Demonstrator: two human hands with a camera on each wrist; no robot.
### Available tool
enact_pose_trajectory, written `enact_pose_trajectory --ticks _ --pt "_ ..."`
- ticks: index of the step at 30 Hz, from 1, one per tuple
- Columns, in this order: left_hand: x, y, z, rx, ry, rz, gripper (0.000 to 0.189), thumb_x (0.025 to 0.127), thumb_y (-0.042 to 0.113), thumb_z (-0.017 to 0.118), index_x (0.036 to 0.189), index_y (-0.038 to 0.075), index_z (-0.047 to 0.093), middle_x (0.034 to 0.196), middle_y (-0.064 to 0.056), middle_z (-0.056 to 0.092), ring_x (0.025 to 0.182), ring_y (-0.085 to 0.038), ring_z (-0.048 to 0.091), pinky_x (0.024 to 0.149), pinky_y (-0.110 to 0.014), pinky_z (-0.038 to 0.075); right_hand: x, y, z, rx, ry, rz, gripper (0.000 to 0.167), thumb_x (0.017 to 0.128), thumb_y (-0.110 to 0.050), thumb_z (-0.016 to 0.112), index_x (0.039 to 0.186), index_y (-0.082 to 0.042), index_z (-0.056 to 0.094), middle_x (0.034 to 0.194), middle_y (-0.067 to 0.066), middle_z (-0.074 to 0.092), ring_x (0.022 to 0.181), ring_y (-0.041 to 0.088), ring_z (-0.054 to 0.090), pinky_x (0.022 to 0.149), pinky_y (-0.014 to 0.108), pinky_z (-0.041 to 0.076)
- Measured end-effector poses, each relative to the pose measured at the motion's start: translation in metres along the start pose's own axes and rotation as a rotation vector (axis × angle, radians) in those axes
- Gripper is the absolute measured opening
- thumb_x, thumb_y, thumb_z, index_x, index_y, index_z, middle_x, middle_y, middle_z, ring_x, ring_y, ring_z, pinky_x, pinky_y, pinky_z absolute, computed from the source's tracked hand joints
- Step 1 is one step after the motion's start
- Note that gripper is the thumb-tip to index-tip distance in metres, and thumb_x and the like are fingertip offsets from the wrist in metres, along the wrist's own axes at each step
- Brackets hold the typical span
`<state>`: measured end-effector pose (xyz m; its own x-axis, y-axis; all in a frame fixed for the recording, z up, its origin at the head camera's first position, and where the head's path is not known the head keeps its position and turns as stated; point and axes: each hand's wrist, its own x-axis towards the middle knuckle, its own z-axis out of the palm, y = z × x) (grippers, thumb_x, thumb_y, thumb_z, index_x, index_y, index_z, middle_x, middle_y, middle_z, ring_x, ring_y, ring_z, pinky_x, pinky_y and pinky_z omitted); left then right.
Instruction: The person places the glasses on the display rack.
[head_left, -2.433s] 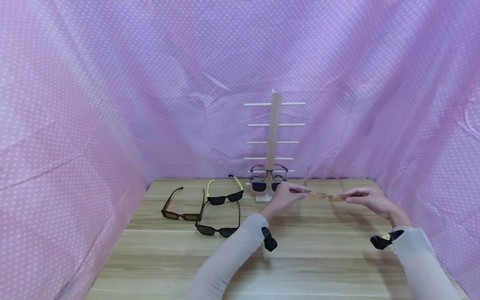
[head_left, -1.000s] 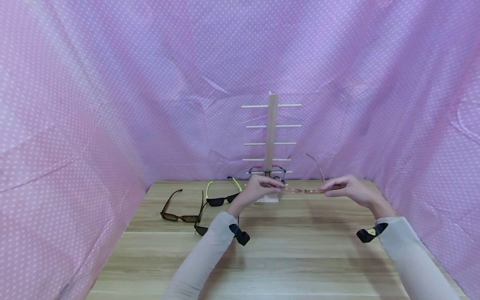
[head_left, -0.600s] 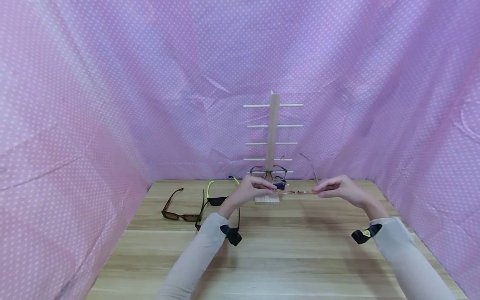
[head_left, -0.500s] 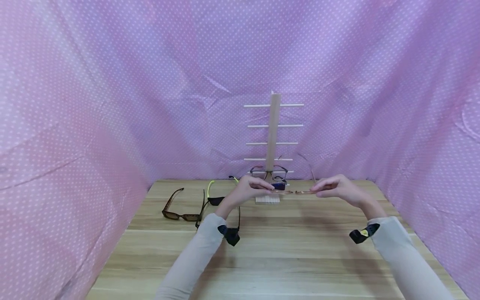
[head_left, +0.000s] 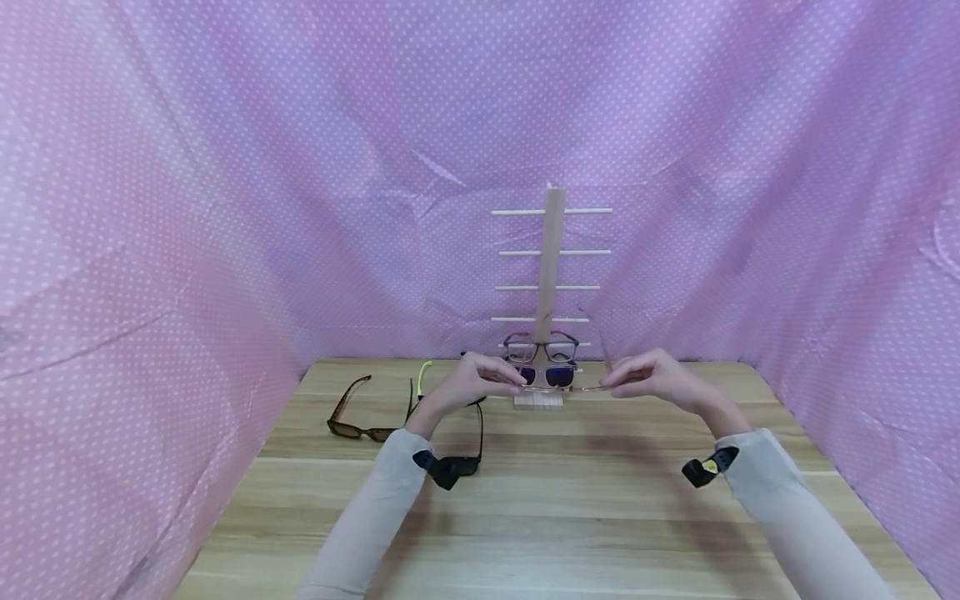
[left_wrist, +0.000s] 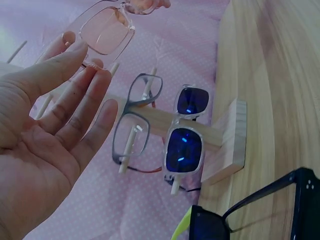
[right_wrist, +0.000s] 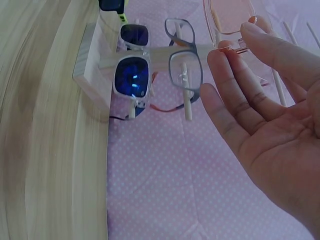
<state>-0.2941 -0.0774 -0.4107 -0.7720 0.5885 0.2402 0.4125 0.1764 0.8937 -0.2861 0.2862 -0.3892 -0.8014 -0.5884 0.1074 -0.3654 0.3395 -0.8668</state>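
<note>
My left hand [head_left: 471, 383] and right hand [head_left: 660, 382] hold a pair of pink-tinted, clear-framed glasses [left_wrist: 107, 32] between them, thumb and fingers pinching each end of the front. In the head view the glasses overlap the lower part of a wooden display stand [head_left: 551, 250] with white pegs. The wrist views show them beside grey-framed glasses [left_wrist: 127, 107] resting on the stand. On the peg nearest the base sit clear-framed sunglasses with dark blue lenses [left_wrist: 184, 150]. The fingers partly cover the ends of the pink glasses.
Left of the stand, brown tortoiseshell sunglasses [head_left: 347, 430], black sunglasses [head_left: 468, 465] and sunglasses with yellow-green arms [head_left: 422, 375] lie on the wooden table [head_left: 570, 533]. My left arm covers part of them. A pink dotted curtain [head_left: 375, 250] hangs behind and at both sides.
Both hands have moved left with the pink glasses, from right of the stand to in front of its lower part. The left arm now covers more of the sunglasses on the table.
</note>
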Motion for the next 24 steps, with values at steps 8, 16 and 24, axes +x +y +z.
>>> enact_pose_trajectory --ticks 8,16,24 --pt "-0.008 0.003 -0.012 0.010 -0.007 0.015 0.018 0.091 0.006 0.076 0.108 -0.001 0.077 0.112 -0.012 0.076 0.101 -0.012 0.071 0.086 -0.026 0.059 0.007 -0.009 0.007 -0.022 0.006 -0.005 0.023 0.088 -0.010 0.079 0.108 -0.001 0.078 0.113 0.013 0.077 0.116 -0.007 0.061 0.095 0.015 0.053" --pt "-0.013 -0.002 -0.020 0.039 0.029 0.001 0.020 0.091 0.006 0.076 0.110 0.000 0.077 0.116 -0.011 0.075 0.110 -0.015 0.068 0.090 -0.026 0.058 0.016 -0.012 0.012 0.014 -0.015 -0.032 0.025 0.089 -0.007 0.077 0.111 0.005 0.075 0.116 0.022 0.073 0.103 0.006 0.071 0.088 0.023 0.060" --pt "-0.010 -0.007 -0.025 -0.032 0.066 0.007 0.021 0.090 0.006 0.077 0.109 -0.002 0.077 0.108 -0.012 0.078 0.098 -0.011 0.072 0.085 -0.025 0.060 0.024 -0.015 0.015 0.036 0.037 -0.004 0.028 0.091 -0.007 0.075 0.115 0.007 0.072 0.116 0.022 0.074 0.102 0.014 0.074 0.089 0.024 0.060"
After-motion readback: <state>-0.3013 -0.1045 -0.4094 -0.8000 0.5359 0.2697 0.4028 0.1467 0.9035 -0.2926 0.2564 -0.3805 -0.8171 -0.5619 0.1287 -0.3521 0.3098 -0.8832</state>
